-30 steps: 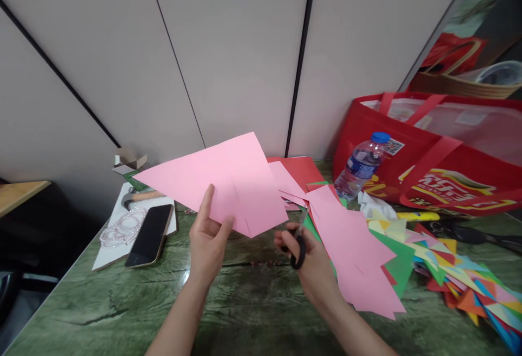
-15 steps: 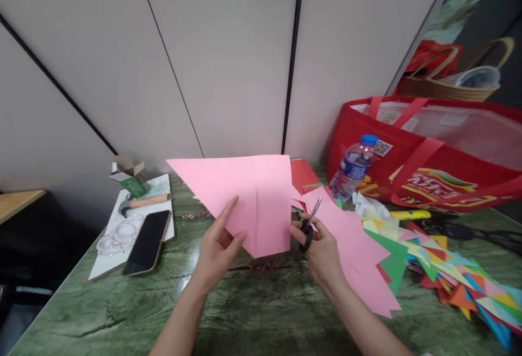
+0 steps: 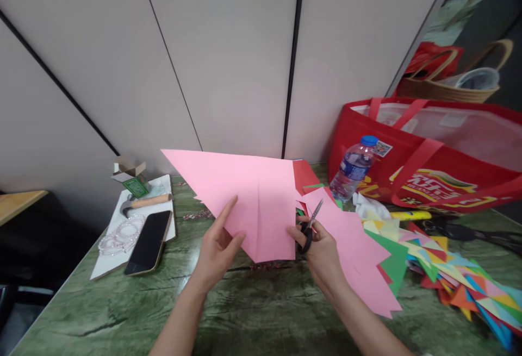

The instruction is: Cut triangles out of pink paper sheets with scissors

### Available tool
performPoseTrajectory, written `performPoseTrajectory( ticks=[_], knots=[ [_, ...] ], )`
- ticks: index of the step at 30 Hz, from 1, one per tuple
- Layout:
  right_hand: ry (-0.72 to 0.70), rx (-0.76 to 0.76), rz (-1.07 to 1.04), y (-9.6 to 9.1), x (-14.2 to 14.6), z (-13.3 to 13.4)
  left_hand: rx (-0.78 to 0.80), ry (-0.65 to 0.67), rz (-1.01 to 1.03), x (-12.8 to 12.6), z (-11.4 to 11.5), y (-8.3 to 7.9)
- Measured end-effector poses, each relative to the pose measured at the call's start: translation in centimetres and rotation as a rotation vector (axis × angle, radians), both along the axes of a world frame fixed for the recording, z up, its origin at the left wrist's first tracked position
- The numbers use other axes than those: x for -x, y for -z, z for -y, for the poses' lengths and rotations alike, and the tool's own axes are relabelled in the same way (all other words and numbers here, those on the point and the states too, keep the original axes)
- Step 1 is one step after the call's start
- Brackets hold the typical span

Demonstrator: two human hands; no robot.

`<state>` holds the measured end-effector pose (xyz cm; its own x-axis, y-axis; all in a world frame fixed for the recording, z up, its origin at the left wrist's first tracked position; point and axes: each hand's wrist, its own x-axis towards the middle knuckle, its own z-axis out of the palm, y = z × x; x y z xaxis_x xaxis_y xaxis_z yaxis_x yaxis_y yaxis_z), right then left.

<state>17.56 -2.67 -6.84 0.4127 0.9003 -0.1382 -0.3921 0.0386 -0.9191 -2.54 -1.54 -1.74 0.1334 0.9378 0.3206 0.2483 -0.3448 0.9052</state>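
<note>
A creased sheet of pink paper [image 3: 240,193], slanted along its lower left edge, is held up above the table. My left hand [image 3: 218,247] grips that slanted edge, with its thumb and forefinger on the near face and the other fingers partly behind. At the sheet's lower right edge, my right hand [image 3: 320,247] has its thumb on the paper. That same hand also holds a pair of scissors [image 3: 310,228] with black handles, blades pointing up. Just right of it lies more cut pink paper [image 3: 359,253] on green and red sheets.
On the left, a white board [image 3: 118,255] carries a phone [image 3: 149,242], a hammer [image 3: 149,201], clear beads [image 3: 122,236] and a small box [image 3: 132,179]. To the right are a water bottle [image 3: 354,168], a red bag [image 3: 428,166] and a heap of folded coloured paper [image 3: 465,280].
The pink sheet has tilted slightly, its upper left corner rising and its right edge shifting a little right and down. Both hands keep their holds.
</note>
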Motion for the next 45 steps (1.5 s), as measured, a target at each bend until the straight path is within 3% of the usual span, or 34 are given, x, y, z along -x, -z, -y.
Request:
performPoseTrajectory(
  ticks=[16, 32, 45],
  knots=[
    [-0.003, 0.000, -0.021, 0.2, 0.0, 0.0, 0.019, 0.045, 0.068, 0.2, -0.5, 0.4],
    [0.017, 0.036, 0.009, 0.3, -0.1, -0.1, 0.098, 0.037, 0.082, 0.3, -0.4, -0.2],
    [0.125, 0.026, -0.001, 0.3, -0.4, -0.4, 0.159, 0.056, 0.173, 0.1, -0.4, -0.3]
  ],
)
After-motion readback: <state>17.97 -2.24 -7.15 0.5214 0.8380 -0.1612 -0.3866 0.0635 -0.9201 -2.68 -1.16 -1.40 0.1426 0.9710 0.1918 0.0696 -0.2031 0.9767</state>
